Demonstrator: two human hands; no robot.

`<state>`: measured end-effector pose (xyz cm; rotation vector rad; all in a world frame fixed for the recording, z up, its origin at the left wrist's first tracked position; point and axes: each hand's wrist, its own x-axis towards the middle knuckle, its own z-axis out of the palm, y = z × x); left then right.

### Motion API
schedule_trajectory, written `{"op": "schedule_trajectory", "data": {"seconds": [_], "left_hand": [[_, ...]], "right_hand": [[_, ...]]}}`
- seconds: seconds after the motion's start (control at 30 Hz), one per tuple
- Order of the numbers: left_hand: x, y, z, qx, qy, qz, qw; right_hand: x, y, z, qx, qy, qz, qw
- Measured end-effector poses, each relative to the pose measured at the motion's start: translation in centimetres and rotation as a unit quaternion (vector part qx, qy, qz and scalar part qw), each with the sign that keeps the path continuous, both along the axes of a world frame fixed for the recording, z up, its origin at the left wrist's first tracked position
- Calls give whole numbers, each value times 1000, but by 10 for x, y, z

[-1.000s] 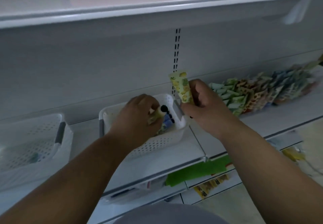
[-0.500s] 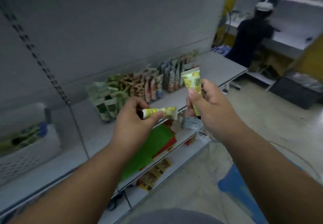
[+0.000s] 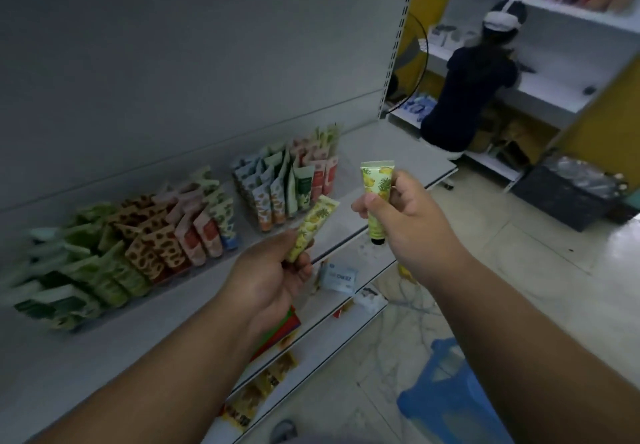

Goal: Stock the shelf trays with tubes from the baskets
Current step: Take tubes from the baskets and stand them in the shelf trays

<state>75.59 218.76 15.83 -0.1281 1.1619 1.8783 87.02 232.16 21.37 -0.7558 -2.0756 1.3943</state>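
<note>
My left hand (image 3: 273, 272) grips a yellow-green pineapple-print tube (image 3: 313, 227), its flat end tilted up to the right. My right hand (image 3: 407, 225) holds a second, matching tube (image 3: 376, 197) upright, black cap down. Both hands hover in front of the white shelf (image 3: 388, 152). On that shelf stand two groups of tubes: a long left row (image 3: 138, 246) in green, brown, pink and blue, and a right group (image 3: 291, 180) in mixed colours. The baskets are out of view.
A lower shelf (image 3: 346, 301) carries a blue-white packet, red and green packs and yellow sachets. A blue plastic stool (image 3: 446, 405) stands on the floor at lower right. A person in dark clothes (image 3: 471, 86) crouches at another shelf unit far right, beside a dark crate (image 3: 568, 194).
My view has swung right from the white basket to the stocked rows. My left hand lifted a tube out of the basket and tilted its flat end upward; the right hand kept its tube.
</note>
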Motion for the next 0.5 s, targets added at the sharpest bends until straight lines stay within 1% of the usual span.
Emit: {"op": "schedule_trajectory", "data": {"seconds": [0.07, 0.17, 0.23, 0.3, 0.37, 0.43, 0.5], "left_hand": [[-4, 26, 3, 19, -7, -6, 1000], [-7, 59, 6, 41, -18, -11, 999], [-11, 75, 2, 39, 1, -4, 999], [-16, 92, -8, 27, 49, 14, 998], [-17, 108, -16, -11, 122, 36, 992], [-16, 127, -24, -74, 212, 67, 972], [-11, 143, -29, -133, 272, 104, 947]], "right_hand": [[-3, 25, 3, 6, -17, -3, 1000], [-9, 66, 4, 53, -35, -15, 998], [-18, 93, -1, 73, -37, -22, 996], [-30, 121, -7, 104, -41, -19, 994], [-45, 147, -13, 137, -36, 3, 990], [-65, 175, -16, 178, -44, 51, 982], [-89, 200, -18, 228, -58, 111, 965]]}}
